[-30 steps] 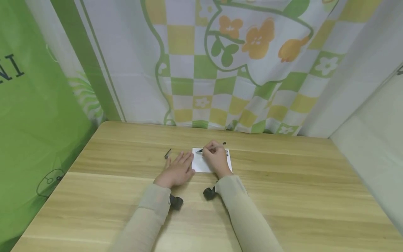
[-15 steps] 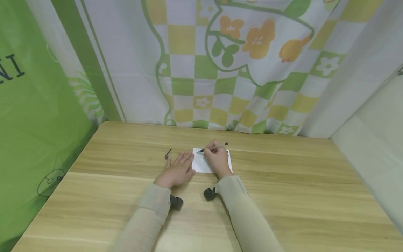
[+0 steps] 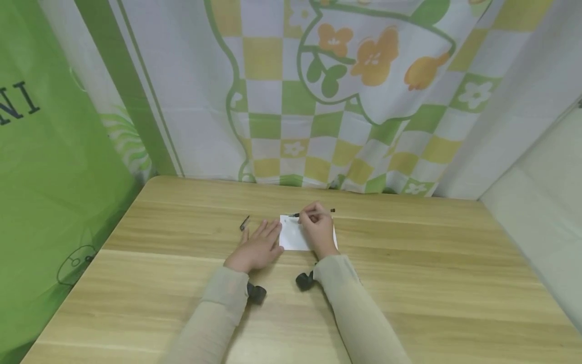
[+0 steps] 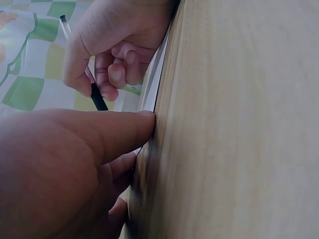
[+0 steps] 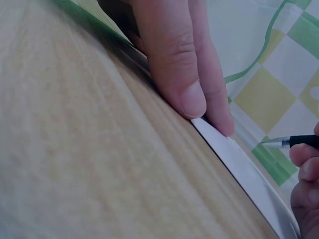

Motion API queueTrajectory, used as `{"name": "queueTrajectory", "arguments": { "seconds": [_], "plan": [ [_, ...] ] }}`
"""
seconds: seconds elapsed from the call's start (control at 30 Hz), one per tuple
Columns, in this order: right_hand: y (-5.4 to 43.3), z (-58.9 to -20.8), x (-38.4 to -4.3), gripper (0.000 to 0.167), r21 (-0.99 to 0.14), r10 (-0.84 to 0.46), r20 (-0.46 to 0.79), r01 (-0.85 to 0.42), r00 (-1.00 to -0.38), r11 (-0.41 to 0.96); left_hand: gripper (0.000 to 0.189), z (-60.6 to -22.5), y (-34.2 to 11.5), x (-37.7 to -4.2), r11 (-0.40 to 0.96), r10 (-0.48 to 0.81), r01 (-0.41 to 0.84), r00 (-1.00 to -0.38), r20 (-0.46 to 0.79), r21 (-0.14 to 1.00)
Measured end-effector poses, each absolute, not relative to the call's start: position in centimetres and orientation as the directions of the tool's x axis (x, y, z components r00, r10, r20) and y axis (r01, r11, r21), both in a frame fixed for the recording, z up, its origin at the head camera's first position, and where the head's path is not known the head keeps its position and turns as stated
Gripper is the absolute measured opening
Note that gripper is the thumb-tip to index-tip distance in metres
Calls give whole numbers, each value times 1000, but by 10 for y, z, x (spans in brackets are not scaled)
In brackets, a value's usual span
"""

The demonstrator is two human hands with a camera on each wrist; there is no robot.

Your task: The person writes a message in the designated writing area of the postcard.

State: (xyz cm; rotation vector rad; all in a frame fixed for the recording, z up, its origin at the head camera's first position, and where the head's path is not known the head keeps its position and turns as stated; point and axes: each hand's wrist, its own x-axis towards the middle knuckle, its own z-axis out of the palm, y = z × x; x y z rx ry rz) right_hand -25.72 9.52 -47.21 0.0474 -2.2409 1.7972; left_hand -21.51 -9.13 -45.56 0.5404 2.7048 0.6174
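My right hand (image 3: pixel 319 230) pinches a pen (image 3: pixel 295 215) with a clear barrel and black grip above a small white sheet of paper (image 3: pixel 294 237). In the right wrist view the pen's bare tip (image 5: pixel 274 143) is raised off the paper. A tiny dark mark shows near the sheet's upper left corner. My left hand (image 3: pixel 256 248) lies with fingers extended on the table, its fingertips and thumb on the paper's left edge. The left wrist view shows the left thumb (image 4: pixel 129 130) pressing at that edge. Part of the sheet is hidden under the right hand.
A dark pen cap (image 3: pixel 244 223) lies on the wooden table (image 3: pixel 432 273), left of the paper. A patterned curtain (image 3: pixel 295 126) hangs along the far edge. Black wrist cameras (image 3: pixel 304 281) sit under both sleeves. A thin black cable (image 3: pixel 73 263) is at the left edge.
The pen has shifted slightly right and up with my right hand, its tip away from the spot where a small mark now shows. My left hand stays on the paper's edge.
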Motion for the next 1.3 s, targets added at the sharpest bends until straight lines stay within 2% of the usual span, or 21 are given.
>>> {"name": "queueTrajectory", "arguments": {
  "seconds": [0.2, 1.3],
  "plan": [
    [93, -471, -256, 5, -945, 103, 217, -182, -971, 272, 69, -461, -94, -216, 831, 424, 290, -883, -202, 475],
    [96, -474, -261, 5, -929, 101, 202, -158, -974, 334, 69, -459, -93, -220, 834, 435, 292, -870, -231, 469]
  ]
}}
